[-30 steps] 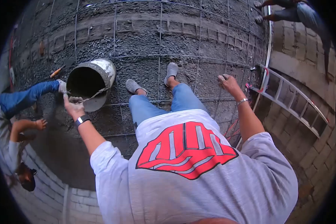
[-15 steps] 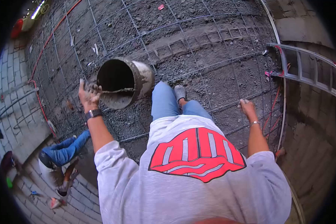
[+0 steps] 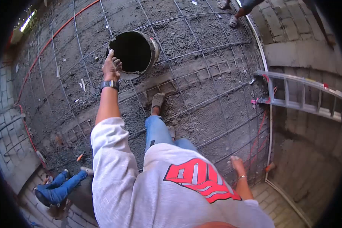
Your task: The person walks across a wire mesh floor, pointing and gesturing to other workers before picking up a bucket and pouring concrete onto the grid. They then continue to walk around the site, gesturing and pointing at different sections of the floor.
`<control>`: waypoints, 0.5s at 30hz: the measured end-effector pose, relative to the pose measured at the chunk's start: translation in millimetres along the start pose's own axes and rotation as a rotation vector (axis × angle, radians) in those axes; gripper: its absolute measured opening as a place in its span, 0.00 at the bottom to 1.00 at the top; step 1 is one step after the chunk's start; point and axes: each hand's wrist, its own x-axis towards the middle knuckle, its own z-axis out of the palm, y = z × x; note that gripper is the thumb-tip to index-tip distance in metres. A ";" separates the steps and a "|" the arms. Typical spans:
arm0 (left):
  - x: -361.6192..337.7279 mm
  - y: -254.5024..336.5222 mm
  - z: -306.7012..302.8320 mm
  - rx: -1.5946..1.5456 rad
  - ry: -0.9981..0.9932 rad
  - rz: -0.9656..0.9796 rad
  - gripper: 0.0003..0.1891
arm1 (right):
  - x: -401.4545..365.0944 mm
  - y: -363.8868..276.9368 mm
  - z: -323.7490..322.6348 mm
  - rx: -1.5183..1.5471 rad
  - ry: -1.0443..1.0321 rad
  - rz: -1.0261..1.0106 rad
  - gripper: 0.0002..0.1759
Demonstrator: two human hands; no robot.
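A large cylindrical bucket (image 3: 154,51) with a dark opening and a dirty pale wall is tilted in front of me, above the rebar grid (image 3: 205,55). My left hand (image 3: 111,67), with a dark watch on its wrist, is closed at the bucket's near left edge; the exact grip is partly hidden. Low on the right, my right hand (image 3: 237,164) hangs over the grid with loosely bent fingers and nothing visible in them. My shoes (image 3: 158,99) stand among the bars on gravelly ground.
A metal ladder (image 3: 300,91) lies across the right edge. A red hose (image 3: 51,40) runs along the left. Another person in jeans (image 3: 62,187) is at the lower left; another person's feet (image 3: 233,21) show at the top right. An orange-handled tool (image 3: 80,156) lies on the ground.
The bucket and my left hand have moved up in the view together, and the arm is more extended. My right hand appears lower. My feet have stepped forward, and feet have appeared at the top right.
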 end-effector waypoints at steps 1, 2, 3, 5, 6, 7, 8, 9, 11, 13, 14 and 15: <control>25.8 -1.0 8.9 0.010 0.015 0.009 0.19 | 0.7 -26.9 -4.1 -0.018 0.005 0.008 0.22; 51.8 -0.1 19.0 0.003 0.015 -0.009 0.19 | 2.0 -51.1 -9.6 -0.068 0.061 -0.035 0.21; 72.5 3.8 31.2 0.061 0.057 0.031 0.19 | 3.2 -72.2 -15.5 -0.120 0.108 -0.067 0.21; 109.7 -9.9 45.6 0.193 0.090 0.084 0.19 | 12.5 -103.1 -26.1 -0.093 0.125 -0.064 0.20; 129.9 -17.7 47.5 0.265 0.084 0.109 0.19 | 20.2 -119.7 -28.2 -0.050 0.146 -0.099 0.20; 140.2 -21.7 49.7 0.406 0.040 0.192 0.20 | 23.8 -137.7 -29.9 -0.056 0.135 -0.081 0.20; 151.8 -22.6 57.0 0.418 0.045 0.186 0.20 | 28.1 -157.3 -29.5 0.105 0.092 -0.076 0.18; 154.3 -17.3 70.8 0.459 0.032 0.173 0.19 | 31.9 -169.4 -25.0 0.272 0.043 -0.067 0.17; 145.4 -6.6 94.0 0.573 0.054 0.179 0.16 | 43.3 -165.2 -11.5 0.282 0.003 -0.112 0.17; 169.3 13.7 87.2 0.464 -0.052 0.106 0.16 | 49.3 -165.3 -6.8 0.295 0.008 -0.172 0.16; 180.1 17.8 85.3 0.346 -0.143 0.016 0.16 | 44.8 -164.4 -4.7 0.270 0.016 -0.122 0.15; 183.2 23.3 93.9 0.230 -0.183 0.065 0.18 | 42.1 -161.3 -4.2 0.238 0.021 -0.075 0.14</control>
